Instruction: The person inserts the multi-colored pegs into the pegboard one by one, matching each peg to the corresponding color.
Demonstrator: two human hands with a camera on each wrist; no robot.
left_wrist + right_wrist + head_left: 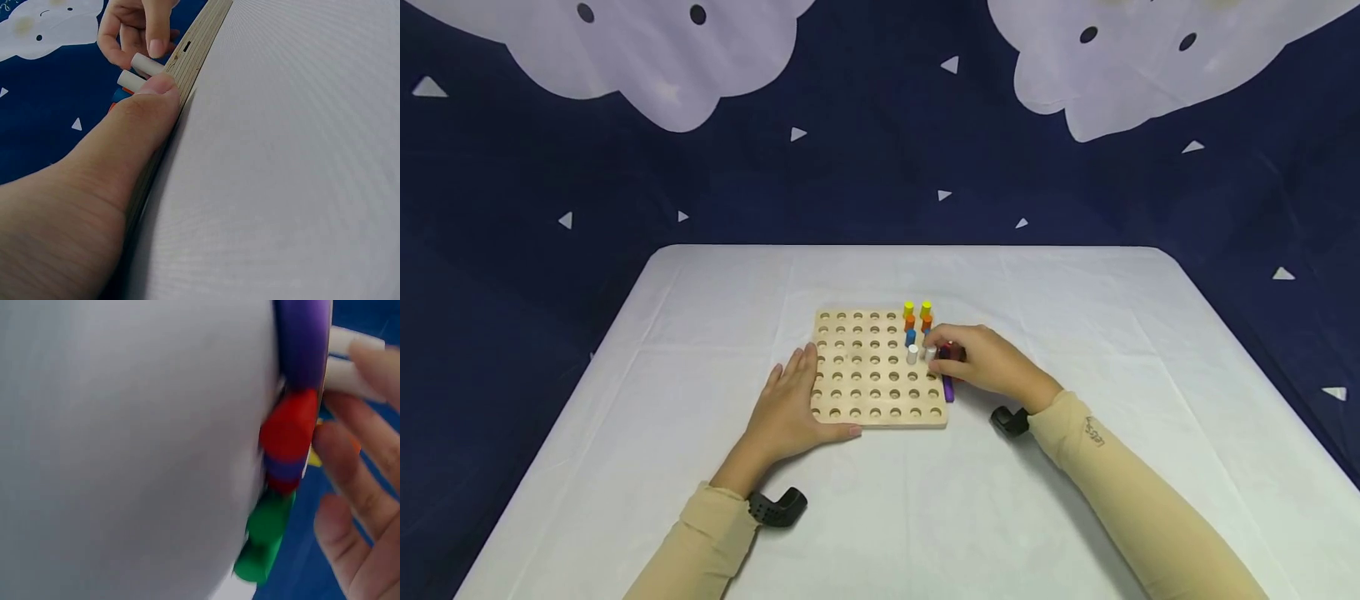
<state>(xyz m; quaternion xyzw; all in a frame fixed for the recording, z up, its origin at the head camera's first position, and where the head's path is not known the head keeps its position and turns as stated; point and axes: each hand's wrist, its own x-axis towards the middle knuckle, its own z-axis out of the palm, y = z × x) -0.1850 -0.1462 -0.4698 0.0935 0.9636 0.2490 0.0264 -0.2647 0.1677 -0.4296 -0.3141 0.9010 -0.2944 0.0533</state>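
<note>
From the head view, the pegboard (865, 368) sits mid-desk, and the work looks well short of finished: in the two rightmost columns, going from far to near, stand two yellow pegs (908, 310), two orange pegs (910, 323), two blue pegs (911, 337) and two white pegs (912, 356), while the three near rows and everything further left are bare holes. My left grip (786, 417) is spread wide, fingers laid along the board's left edge and thumb on its near edge, which I judge steadies it. My right grip (988, 358) is nearly closed, thumb and forefinger bent around the right-hand white peg; how firmly, I can't tell. In the left wrist view, my thumb presses the board's layered side, with both white pegs just beyond. In the right wrist view, a purple peg (304, 344), a red peg (290, 428) and green pegs (269, 519) lie loose along the board's right side, so I take those as left to place.
</note>
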